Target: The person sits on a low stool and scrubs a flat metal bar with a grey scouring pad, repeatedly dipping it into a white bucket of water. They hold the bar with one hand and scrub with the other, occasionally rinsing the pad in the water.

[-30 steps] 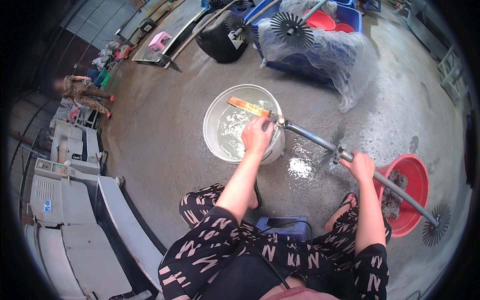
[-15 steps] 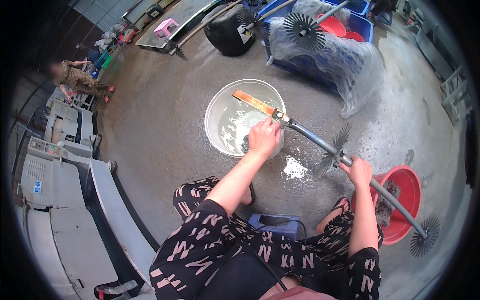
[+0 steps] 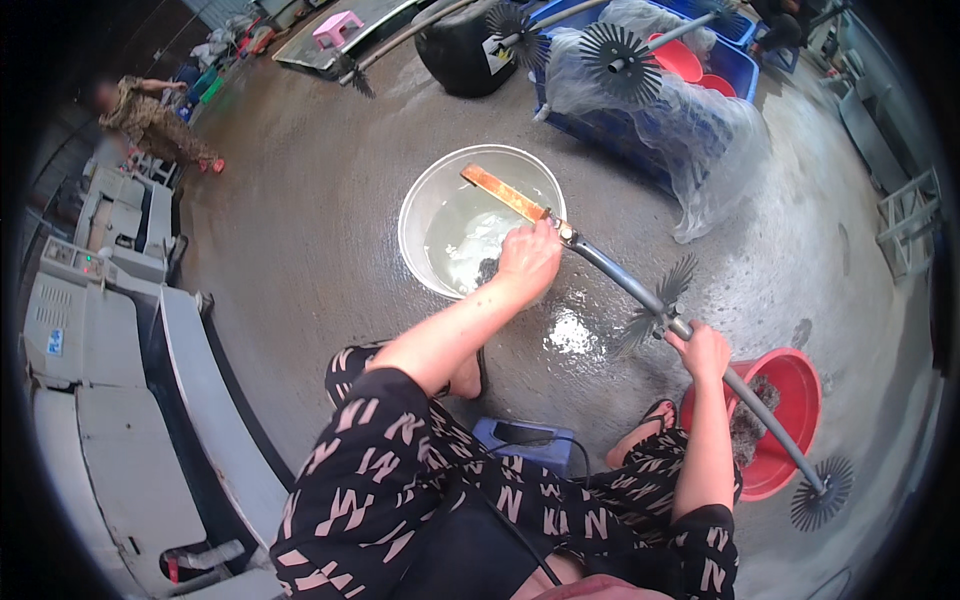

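Note:
A grey metal pole (image 3: 618, 275) slants from the white bucket (image 3: 404, 235) down to the red basin (image 3: 812, 405). My right hand (image 3: 702, 350) is wrapped round its middle, just behind a black spiky disc (image 3: 672, 290). My left hand (image 3: 530, 260) is closed at the far end, fingers at the bolted joint where a flat orange bar (image 3: 500, 190) begins; its exact grip is partly hidden. That bar extends over the bucket, which holds clear water. Beside my left palm a dark fuzzy clump (image 3: 487, 270) shows. Another spiky disc (image 3: 822, 493) sits on the pole's near end.
Grey fuzzy material (image 3: 750, 425) lies in the red basin. A blue box (image 3: 525, 443) stands between my feet. Ahead are a black drum (image 3: 455, 60) and a blue crate (image 3: 625, 150) draped with clear plastic. Grey machines (image 3: 120, 420) line the left; a person (image 3: 155, 115) stands beyond them.
The view has shifted slightly, so the bucket, basin and hands sit a little differently in it. Both hands keep their places on the pole. The person at far left has straightened somewhat.

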Motion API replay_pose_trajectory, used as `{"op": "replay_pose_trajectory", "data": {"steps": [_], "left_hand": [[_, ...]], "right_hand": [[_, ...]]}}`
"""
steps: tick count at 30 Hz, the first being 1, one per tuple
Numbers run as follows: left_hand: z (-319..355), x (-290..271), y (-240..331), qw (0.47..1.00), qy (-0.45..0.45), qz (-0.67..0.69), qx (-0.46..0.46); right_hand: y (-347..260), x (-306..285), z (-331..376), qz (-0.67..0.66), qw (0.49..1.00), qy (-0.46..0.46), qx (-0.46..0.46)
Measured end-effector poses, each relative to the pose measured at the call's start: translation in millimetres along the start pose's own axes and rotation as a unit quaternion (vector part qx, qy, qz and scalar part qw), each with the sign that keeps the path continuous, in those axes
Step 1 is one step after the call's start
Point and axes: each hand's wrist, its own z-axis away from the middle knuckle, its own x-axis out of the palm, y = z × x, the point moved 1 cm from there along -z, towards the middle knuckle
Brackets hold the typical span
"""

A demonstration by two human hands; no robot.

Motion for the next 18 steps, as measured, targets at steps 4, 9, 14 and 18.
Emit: {"op": "replay_pose_trajectory", "data": {"steps": [4, 9, 14, 18], "left_hand": [[-24, -2, 4, 0.989, -0.1, -0.047, 0.096], [-10, -2, 18, 0.972, -0.169, -0.079, 0.142], [-8, -23, 3, 0.99, -0.109, -0.005, 0.09], [-2, -15, -7, 0.991, -0.082, -0.016, 0.107]], "right_hand": [[-2, 3, -1, -0.003, 1.0, 0.003, -0.008], [-1, 0, 0, 0.007, 1.0, 0.002, -0.001], [-4, -1, 0, 0.008, 1.0, 0.007, -0.005], [-3, -1, -1, 0.008, 1.0, 0.001, -0.005]]}}
